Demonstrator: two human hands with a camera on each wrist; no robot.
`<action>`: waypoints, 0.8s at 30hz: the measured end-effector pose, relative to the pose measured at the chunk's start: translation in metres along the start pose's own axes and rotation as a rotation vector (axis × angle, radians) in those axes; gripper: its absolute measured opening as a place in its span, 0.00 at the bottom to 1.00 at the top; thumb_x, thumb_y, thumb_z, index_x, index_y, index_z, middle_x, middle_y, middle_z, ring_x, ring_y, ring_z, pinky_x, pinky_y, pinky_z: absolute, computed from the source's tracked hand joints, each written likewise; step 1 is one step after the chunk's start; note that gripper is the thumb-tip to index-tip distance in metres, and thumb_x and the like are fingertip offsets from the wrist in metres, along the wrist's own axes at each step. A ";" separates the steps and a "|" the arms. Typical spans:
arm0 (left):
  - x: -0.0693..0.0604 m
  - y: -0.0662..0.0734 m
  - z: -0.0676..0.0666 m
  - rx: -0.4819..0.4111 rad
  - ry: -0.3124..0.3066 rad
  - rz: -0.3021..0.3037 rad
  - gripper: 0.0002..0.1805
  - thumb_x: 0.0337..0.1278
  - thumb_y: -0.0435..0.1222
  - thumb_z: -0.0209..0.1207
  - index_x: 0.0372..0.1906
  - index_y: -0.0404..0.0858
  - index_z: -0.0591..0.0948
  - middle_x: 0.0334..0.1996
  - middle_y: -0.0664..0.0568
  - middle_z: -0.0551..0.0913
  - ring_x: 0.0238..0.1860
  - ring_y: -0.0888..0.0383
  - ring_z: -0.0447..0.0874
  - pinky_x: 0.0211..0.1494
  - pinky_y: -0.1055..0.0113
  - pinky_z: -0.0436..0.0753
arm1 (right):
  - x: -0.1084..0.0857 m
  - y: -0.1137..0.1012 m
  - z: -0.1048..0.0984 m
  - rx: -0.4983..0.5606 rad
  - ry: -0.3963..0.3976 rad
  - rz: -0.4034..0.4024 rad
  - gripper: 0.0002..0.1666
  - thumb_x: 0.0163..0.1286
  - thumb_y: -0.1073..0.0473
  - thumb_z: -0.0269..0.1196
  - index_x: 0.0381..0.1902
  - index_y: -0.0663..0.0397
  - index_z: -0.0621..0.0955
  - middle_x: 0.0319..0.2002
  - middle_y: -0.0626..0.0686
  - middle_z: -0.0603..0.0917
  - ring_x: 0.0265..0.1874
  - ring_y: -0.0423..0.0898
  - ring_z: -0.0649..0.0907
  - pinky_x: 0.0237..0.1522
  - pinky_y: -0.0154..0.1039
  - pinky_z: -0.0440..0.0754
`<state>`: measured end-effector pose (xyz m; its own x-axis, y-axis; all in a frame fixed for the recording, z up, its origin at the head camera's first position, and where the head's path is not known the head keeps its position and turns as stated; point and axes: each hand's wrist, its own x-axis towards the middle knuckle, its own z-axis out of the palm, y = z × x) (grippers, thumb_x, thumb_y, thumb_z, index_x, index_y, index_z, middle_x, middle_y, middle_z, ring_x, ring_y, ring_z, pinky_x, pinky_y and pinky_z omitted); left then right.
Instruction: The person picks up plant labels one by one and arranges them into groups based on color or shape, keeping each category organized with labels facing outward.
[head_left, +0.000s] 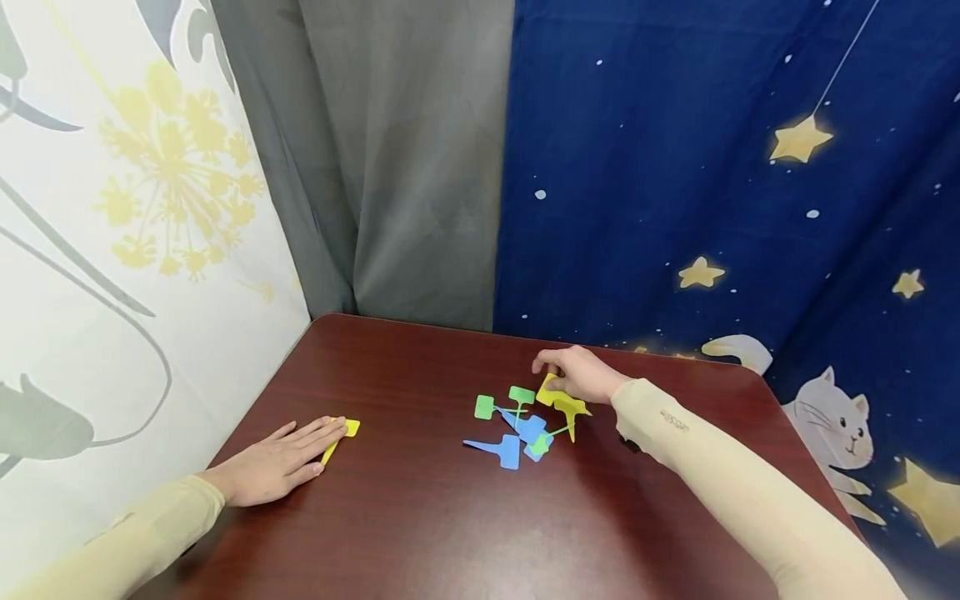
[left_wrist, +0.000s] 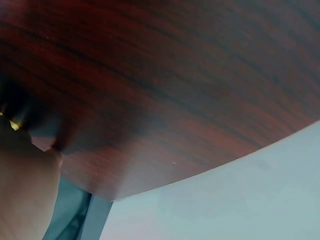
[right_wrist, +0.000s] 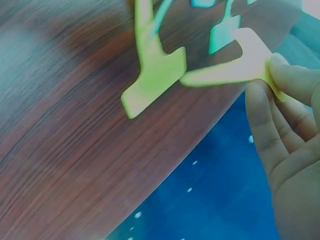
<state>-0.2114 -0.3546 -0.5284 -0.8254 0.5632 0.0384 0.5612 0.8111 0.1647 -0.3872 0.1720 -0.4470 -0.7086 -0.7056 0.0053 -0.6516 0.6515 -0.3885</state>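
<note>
My left hand (head_left: 273,468) rests palm down, fingers straight, partly covering a yellow T-shaped plant label (head_left: 352,427) on the table. In the left wrist view, only part of that hand (left_wrist: 25,185) and a sliver of yellow show. Over at the loose pile, my right hand (head_left: 587,375) pinches the head of another yellow plant label (right_wrist: 257,57) between thumb and fingers. Its pointed stem sticks out from the fingers, above the tabletop. A second yellow label (head_left: 572,407) lies close beneath that hand. Blue labels (head_left: 510,452) and green labels (head_left: 484,407) overlap nearby.
The dark red-brown wooden table (head_left: 420,517) has rounded corners. Behind it hang a grey curtain (head_left: 420,167) and a blue star-patterned curtain (head_left: 645,167). A white patterned cloth (head_left: 150,333) borders the left side.
</note>
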 end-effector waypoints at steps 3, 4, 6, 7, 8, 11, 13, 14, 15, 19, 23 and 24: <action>0.000 -0.001 0.000 -0.009 -0.003 -0.005 0.35 0.76 0.51 0.51 0.80 0.48 0.58 0.79 0.56 0.56 0.77 0.47 0.54 0.71 0.35 0.57 | 0.007 -0.009 0.000 0.014 -0.006 -0.024 0.14 0.69 0.63 0.68 0.50 0.42 0.85 0.43 0.44 0.86 0.32 0.38 0.82 0.37 0.35 0.83; 0.000 -0.001 -0.001 -0.012 -0.004 -0.008 0.35 0.76 0.51 0.52 0.80 0.49 0.58 0.79 0.56 0.56 0.77 0.47 0.55 0.71 0.35 0.57 | 0.009 -0.012 0.001 0.030 -0.014 -0.031 0.14 0.70 0.64 0.67 0.51 0.45 0.86 0.45 0.46 0.86 0.33 0.39 0.84 0.38 0.35 0.84; 0.001 -0.001 -0.003 -0.027 -0.013 -0.008 0.35 0.76 0.52 0.52 0.80 0.48 0.59 0.79 0.55 0.57 0.77 0.46 0.55 0.71 0.35 0.58 | 0.012 -0.019 0.003 0.074 -0.028 -0.031 0.13 0.70 0.66 0.66 0.50 0.49 0.87 0.48 0.48 0.86 0.34 0.42 0.86 0.38 0.35 0.84; 0.002 -0.001 -0.005 -0.033 -0.017 -0.004 0.35 0.75 0.51 0.52 0.80 0.48 0.60 0.79 0.54 0.58 0.77 0.45 0.55 0.71 0.35 0.58 | 0.014 -0.023 0.004 0.097 -0.033 -0.025 0.13 0.70 0.66 0.66 0.50 0.50 0.87 0.49 0.48 0.86 0.35 0.43 0.86 0.39 0.35 0.85; 0.003 -0.002 -0.006 -0.035 -0.022 0.001 0.34 0.75 0.51 0.53 0.80 0.47 0.60 0.78 0.54 0.58 0.77 0.45 0.56 0.71 0.36 0.59 | 0.015 -0.027 0.005 0.124 -0.039 -0.012 0.13 0.70 0.66 0.66 0.50 0.51 0.87 0.48 0.48 0.85 0.35 0.43 0.87 0.39 0.35 0.85; 0.008 -0.002 -0.010 -0.038 -0.042 0.025 0.34 0.75 0.51 0.54 0.78 0.45 0.63 0.78 0.52 0.60 0.76 0.44 0.58 0.71 0.39 0.63 | 0.020 -0.038 0.010 0.235 -0.045 0.038 0.12 0.71 0.67 0.65 0.49 0.50 0.87 0.47 0.47 0.86 0.34 0.45 0.88 0.38 0.37 0.87; 0.010 -0.003 -0.011 -0.027 -0.055 0.034 0.34 0.74 0.52 0.54 0.78 0.44 0.64 0.77 0.51 0.61 0.76 0.45 0.59 0.71 0.42 0.66 | 0.024 -0.047 0.013 0.304 -0.051 0.051 0.11 0.71 0.68 0.64 0.47 0.51 0.86 0.44 0.48 0.86 0.35 0.46 0.88 0.40 0.42 0.88; 0.010 -0.003 -0.012 -0.019 -0.063 0.035 0.34 0.74 0.52 0.54 0.78 0.44 0.65 0.77 0.52 0.61 0.76 0.45 0.59 0.70 0.43 0.67 | 0.026 -0.052 0.015 0.337 -0.054 0.056 0.10 0.71 0.68 0.64 0.46 0.52 0.86 0.43 0.49 0.86 0.35 0.48 0.88 0.40 0.44 0.88; 0.011 -0.003 -0.012 -0.016 -0.069 0.035 0.34 0.74 0.52 0.54 0.77 0.44 0.65 0.77 0.52 0.61 0.75 0.46 0.59 0.70 0.44 0.68 | 0.029 -0.056 0.016 0.371 -0.056 0.060 0.08 0.71 0.68 0.64 0.44 0.53 0.86 0.41 0.49 0.86 0.35 0.49 0.88 0.41 0.47 0.88; 0.012 -0.003 -0.015 0.000 -0.075 0.026 0.34 0.72 0.52 0.56 0.76 0.44 0.67 0.76 0.52 0.63 0.75 0.47 0.61 0.67 0.46 0.73 | 0.037 -0.075 0.023 0.399 -0.053 0.063 0.02 0.72 0.66 0.64 0.40 0.56 0.84 0.36 0.50 0.86 0.36 0.53 0.87 0.40 0.46 0.88; 0.011 -0.003 -0.016 0.022 -0.050 0.038 0.34 0.71 0.52 0.58 0.75 0.44 0.69 0.75 0.51 0.65 0.74 0.47 0.63 0.64 0.46 0.75 | 0.044 -0.091 0.032 0.371 -0.036 0.068 0.01 0.70 0.63 0.67 0.38 0.54 0.85 0.33 0.46 0.86 0.35 0.54 0.86 0.35 0.38 0.85; 0.011 -0.003 -0.016 0.027 -0.048 0.040 0.34 0.71 0.52 0.58 0.76 0.44 0.68 0.75 0.51 0.65 0.74 0.47 0.63 0.64 0.47 0.75 | 0.046 -0.094 0.035 0.374 -0.036 0.069 0.01 0.70 0.62 0.68 0.37 0.53 0.85 0.33 0.46 0.86 0.35 0.54 0.86 0.34 0.37 0.84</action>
<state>-0.2231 -0.3534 -0.5127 -0.7986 0.6019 -0.0030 0.5958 0.7912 0.1376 -0.3488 0.0687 -0.4428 -0.7331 -0.6773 -0.0625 -0.4540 0.5557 -0.6965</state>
